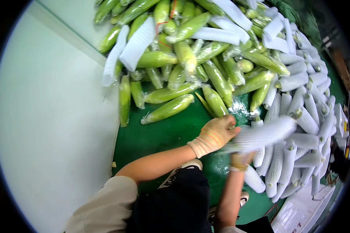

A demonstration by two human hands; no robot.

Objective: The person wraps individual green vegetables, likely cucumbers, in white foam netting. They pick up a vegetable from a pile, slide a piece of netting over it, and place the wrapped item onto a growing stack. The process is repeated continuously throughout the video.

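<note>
My left hand (214,135), in a knit glove with striped cuff, is at the lower end of a film-wrapped ear of green corn (214,100). Its fingers are curled, and whether they grip the ear cannot be told. Beside it, my right hand (241,160), also gloved and blurred, is shut on an ear of corn in a white foam net sleeve (264,134). That sleeve is blurred and covers most of the right fingers. Another film-wrapped ear (167,109) lies to the left on the green surface (160,137).
A heap of film-wrapped corn (186,55) fills the far side, with loose foam net sleeves (140,43) on it. Sleeved ears (280,163) are piled at right. A pale panel (55,116) borders the left, and a white foam box (303,209) stands at lower right.
</note>
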